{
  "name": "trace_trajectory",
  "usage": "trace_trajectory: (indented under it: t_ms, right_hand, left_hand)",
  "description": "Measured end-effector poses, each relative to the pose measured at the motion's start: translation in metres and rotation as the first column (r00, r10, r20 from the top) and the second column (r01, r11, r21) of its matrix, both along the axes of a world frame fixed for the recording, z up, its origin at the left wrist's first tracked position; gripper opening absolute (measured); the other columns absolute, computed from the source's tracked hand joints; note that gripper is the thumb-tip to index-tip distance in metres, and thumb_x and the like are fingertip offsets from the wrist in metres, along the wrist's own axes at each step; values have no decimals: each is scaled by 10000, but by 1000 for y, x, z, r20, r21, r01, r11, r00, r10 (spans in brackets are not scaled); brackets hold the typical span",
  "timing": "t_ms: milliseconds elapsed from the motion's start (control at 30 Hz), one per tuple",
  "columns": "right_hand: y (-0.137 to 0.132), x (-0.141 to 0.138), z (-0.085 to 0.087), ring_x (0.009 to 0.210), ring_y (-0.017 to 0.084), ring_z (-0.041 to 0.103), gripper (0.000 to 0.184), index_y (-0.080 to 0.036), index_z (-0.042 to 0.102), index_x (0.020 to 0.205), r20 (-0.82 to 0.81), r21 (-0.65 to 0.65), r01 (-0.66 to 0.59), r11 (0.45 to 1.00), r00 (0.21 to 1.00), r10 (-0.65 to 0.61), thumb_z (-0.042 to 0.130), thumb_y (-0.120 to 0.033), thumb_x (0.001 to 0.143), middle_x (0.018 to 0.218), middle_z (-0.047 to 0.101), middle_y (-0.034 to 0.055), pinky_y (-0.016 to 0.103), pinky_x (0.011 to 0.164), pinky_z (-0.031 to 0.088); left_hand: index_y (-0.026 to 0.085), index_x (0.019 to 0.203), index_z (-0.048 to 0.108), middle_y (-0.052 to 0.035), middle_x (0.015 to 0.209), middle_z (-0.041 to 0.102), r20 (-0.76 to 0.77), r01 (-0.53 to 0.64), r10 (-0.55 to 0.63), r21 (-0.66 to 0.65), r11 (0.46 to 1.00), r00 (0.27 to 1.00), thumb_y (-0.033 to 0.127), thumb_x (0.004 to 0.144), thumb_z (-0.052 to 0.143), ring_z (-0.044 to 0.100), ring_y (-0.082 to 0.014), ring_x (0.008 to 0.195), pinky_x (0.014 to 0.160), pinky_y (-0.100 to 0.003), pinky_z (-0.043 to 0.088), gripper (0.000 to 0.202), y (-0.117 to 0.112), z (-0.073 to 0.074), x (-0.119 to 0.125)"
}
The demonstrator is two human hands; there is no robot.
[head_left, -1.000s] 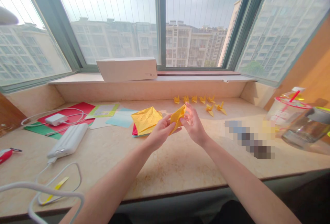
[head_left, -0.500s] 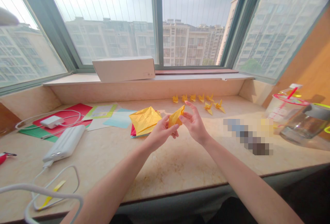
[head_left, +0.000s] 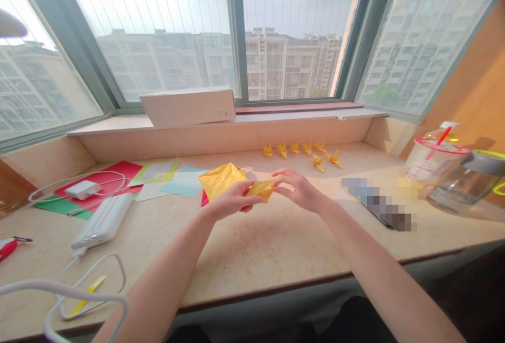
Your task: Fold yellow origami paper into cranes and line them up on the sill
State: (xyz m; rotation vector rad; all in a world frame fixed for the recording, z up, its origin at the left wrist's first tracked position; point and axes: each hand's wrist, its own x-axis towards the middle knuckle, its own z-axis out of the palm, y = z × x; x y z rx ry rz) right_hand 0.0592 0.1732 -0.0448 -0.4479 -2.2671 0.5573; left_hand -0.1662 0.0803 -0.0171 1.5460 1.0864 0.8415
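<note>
My left hand [head_left: 231, 200] is closed on a small folded yellow paper [head_left: 263, 190], gripping its left end between thumb and fingers. At the other end, my right hand [head_left: 300, 191] pinches the tip of the same paper with thumb and forefinger. The piece is held roughly level above the counter. Behind my left hand lies a stack of creased yellow paper sheets [head_left: 221, 179], with a red sheet [head_left: 204, 199] showing under its edge. Beyond my right hand stand several finished yellow paper cranes [head_left: 317, 163].
On the left lie a white power bank [head_left: 104, 220], a charger [head_left: 83, 189] with cables, and coloured sheets [head_left: 187, 182]. To the right are a blurred dark object [head_left: 376, 203], a lidded cup [head_left: 436, 156] with a straw and a glass jar [head_left: 453, 190]. A white box [head_left: 187, 107] rests on the sill.
Both hands have come down slightly, and the folded paper has turned from a steep tilt to nearly level. My right fingers have shifted to its right tip.
</note>
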Motion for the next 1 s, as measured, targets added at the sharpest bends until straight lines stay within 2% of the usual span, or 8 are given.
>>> trace_trajectory:
  t_ms: [167,367,467,567,733,833,900,1000]
  right_hand:
    - [6,-2,-3,1032,206,641,194,-213,722,913,-32,-73,-52,996,998,50,563,-323,930,1127,652,85,393,933,513]
    - [0,0,2,980,205,647,206,-199,716,925,-65,-244,-104,964,994,90,607,-371,896,1108,667,87,372,844,536]
    - [-2,3,4,889,197,658,223,-204,709,990,-21,-322,-92,942,996,90,656,-374,855,1030,704,70,374,811,532]
    - [-3,3,4,871,200,661,225,-207,721,970,-24,-361,-79,929,997,76,658,-385,848,959,729,57,381,830,517]
    - [-4,4,7,954,208,655,232,-199,720,909,-137,-470,-214,856,976,169,672,-413,835,972,722,53,386,911,492]
    - [-5,6,10,901,197,652,250,-192,707,938,-98,-519,-227,824,973,207,640,-421,863,919,714,50,378,873,499]
    - [-5,7,11,835,189,647,283,-178,704,927,-63,-533,-199,823,979,195,619,-443,876,850,709,50,366,824,503]
    - [-4,6,10,790,182,639,323,-158,711,894,-114,-541,-157,827,987,113,632,-470,860,798,706,53,357,798,502]
  left_hand:
    - [131,1124,581,42,682,485,-9,46,-46,-23,999,999,368,824,666,361,-51,495,468,-215,221,391,1,1,-3]
    - [130,989,598,41,692,468,16,61,-61,-47,997,998,388,802,697,349,-43,499,457,-208,201,334,2,3,-7]
    - [131,983,595,24,733,499,31,65,-63,-60,996,998,397,787,710,347,-41,505,456,-205,205,350,1,3,-10]
    - [127,983,592,11,759,522,47,79,-75,-75,994,996,406,776,719,330,-36,505,454,-203,199,370,1,2,-12]
    - [123,986,583,-13,801,549,60,100,-95,-86,991,994,403,778,717,320,-33,505,452,-204,185,373,2,0,-13]
    - [119,957,594,18,732,490,50,97,-94,-76,992,994,404,776,719,315,-34,499,448,-203,181,361,3,-1,-13]
    - [117,936,599,33,702,452,29,102,-100,-65,993,995,398,783,711,316,-36,497,449,-203,180,339,3,0,-13]
    - [122,933,603,49,658,412,2,86,-86,-38,996,996,393,798,691,309,-43,491,450,-205,174,315,3,1,-12]
